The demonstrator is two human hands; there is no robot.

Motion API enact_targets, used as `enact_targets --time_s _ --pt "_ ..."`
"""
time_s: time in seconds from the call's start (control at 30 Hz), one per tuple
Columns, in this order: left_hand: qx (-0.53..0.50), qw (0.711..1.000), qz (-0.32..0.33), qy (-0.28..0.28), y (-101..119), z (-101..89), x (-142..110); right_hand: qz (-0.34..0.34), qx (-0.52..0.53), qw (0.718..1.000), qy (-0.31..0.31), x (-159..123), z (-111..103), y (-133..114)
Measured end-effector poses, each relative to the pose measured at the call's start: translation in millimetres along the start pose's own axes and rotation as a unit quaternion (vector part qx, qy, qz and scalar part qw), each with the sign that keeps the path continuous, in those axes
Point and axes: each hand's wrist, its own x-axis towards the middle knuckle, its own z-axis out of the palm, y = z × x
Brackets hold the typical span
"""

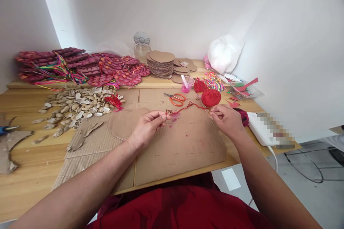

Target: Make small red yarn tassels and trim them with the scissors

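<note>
A thin red yarn (185,107) runs loosely between my two hands above a flat sheet of cardboard (182,146). My left hand (150,123) pinches one end of it between thumb and forefinger. Further right, my right hand (227,118) pinches the yarn too, close to a ball of red yarn (211,97). Orange-handled scissors (176,98) lie just beyond the strand, blades pointing left. Beside my left wrist, a rounded cardboard piece (122,125) rests on the sheet.
Peanut shells (80,103) are heaped at left. Behind them lie decorated purple-red pieces (113,68) with colourful strings. A stack of cardboard cutouts (160,64), a jar (142,48) and a pink-stained cup (187,84) stand at the back. A white power strip (259,128) sits at right.
</note>
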Motion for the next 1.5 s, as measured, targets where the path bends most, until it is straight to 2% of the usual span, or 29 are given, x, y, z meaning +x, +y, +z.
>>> enact_targets --time_s 0.1,0.2,0.27,0.4,0.5,0.83,1.03,1.13,1.2,1.33,1.5 --pt "-0.013 1.000 -0.007 -0.001 0 2.5 -1 0.074 0.149 0.986 0.005 -6 4 -16" --pt "-0.024 0.999 -0.029 0.002 0 5.3 -2 0.095 0.226 0.968 -0.052 -12 10 -35" --pt "-0.039 0.998 -0.043 -0.009 0 6.4 -3 0.075 0.215 0.970 -0.081 -14 14 -48" --pt "-0.061 0.995 -0.078 -0.032 0 7.2 -4 0.007 0.179 0.978 -0.107 -13 19 -68" --pt "-0.072 0.993 -0.087 -0.032 -1 7.2 -3 -0.019 0.171 0.977 -0.122 -9 24 -78" --pt "-0.150 0.984 -0.096 -0.006 -4 2.1 5 -0.031 0.200 0.972 -0.123 0 34 -102" --pt "-0.129 0.987 -0.097 -0.003 -3 1.4 4 -0.020 0.245 0.950 -0.190 1 40 -112" --pt "-0.132 0.985 -0.112 -0.005 -4 0.6 4 -0.011 0.266 0.945 -0.189 1 41 -115" --pt "-0.135 0.983 -0.126 -0.011 -4 0.1 5 -0.015 0.247 0.953 -0.174 1 37 -116" --pt "-0.146 0.978 -0.148 -0.029 -4 -1.7 6 -0.064 0.215 0.967 -0.120 2 28 -115" --pt "-0.163 0.971 -0.173 -0.034 -4 -6.3 7 -0.119 0.239 0.960 -0.091 2 31 -108"
